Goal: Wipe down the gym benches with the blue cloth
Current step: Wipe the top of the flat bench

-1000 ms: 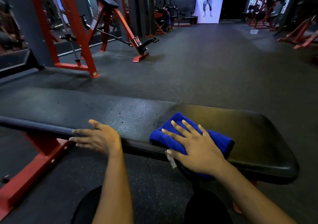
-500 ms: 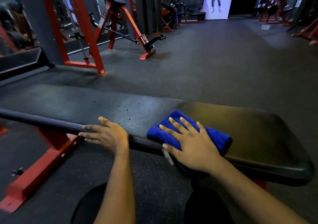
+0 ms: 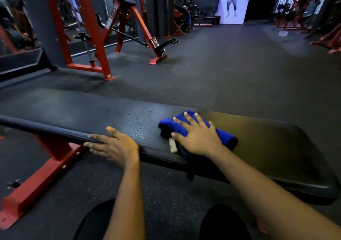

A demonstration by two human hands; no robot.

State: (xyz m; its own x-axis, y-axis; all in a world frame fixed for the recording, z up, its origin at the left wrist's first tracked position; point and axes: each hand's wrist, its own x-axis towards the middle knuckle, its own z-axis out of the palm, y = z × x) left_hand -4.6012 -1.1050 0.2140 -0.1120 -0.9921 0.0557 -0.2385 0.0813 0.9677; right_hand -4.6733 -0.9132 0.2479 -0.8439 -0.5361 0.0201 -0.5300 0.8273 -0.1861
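Note:
A long black padded bench runs across the view in front of me. The folded blue cloth lies on its pad, right of the middle, with a small white tag hanging at its near side. My right hand presses flat on the cloth, fingers straight and spread. My left hand rests on the near edge of the bench pad further left, fingers extended along the edge and thumb on top.
The bench stands on a red steel frame at lower left. Red exercise machines stand on the dark rubber floor at the back left, and more red frames at the far right. My knees are below the bench.
My right hand has slid the cloth slightly away from me across the pad. My left hand has kept its place on the bench edge. The view has shifted a little.

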